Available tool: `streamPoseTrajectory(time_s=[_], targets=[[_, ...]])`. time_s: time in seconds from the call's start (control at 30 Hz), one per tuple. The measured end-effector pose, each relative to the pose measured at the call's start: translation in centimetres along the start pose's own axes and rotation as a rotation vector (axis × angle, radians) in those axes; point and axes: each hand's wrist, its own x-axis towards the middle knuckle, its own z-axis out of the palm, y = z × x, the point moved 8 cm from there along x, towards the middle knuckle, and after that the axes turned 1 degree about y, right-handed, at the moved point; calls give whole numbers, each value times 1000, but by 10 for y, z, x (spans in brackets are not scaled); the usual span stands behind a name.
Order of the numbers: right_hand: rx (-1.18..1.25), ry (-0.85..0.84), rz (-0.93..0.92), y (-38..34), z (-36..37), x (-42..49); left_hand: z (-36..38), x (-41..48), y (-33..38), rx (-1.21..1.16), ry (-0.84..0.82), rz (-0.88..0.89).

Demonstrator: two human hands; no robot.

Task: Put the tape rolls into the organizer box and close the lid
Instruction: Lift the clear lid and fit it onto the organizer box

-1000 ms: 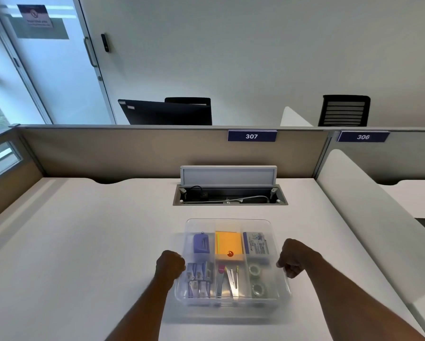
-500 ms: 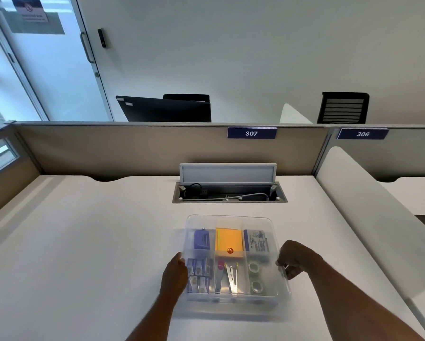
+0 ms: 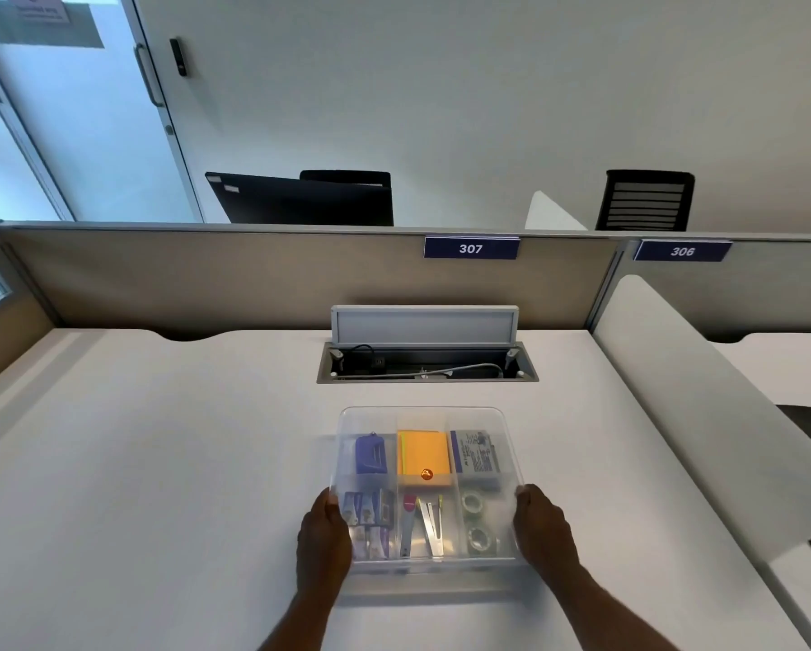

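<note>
From the head view I see my left hand (image 3: 323, 540) flat against the left side of the clear organizer box (image 3: 427, 418), fingers wrapped on its edge; my right hand (image 3: 546, 533) grips the right side the same way. The translucent lid (image 3: 506, 467) sits on top of the box. Two tape rolls (image 3: 474, 521) lie in the near right compartment, one behind the other. An orange pad (image 3: 423, 455) fills the far middle compartment, a purple item (image 3: 370, 455) the far left one; print on the grey packet (image 3: 476, 458) is too small to read. The box rests on the white desk (image 3: 159, 462). Partition plates read 307 (image 3: 470, 248) and 306 (image 3: 681, 251). An open cable tray (image 3: 427, 366) lies beyond the box.
</note>
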Motion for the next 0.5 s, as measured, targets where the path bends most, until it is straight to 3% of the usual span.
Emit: streamPoseTrajectory(time_s=[0.17,0.4,0.5], targets=[[1,10,1,0,0,1,3,-1,-2,6,-41,-36],[7,-245,61,2,-8,21,-4,22,3,38,-249,-75],[42,-242,74,-7,-18,40,-12,39,11,-13,-247,-109]])
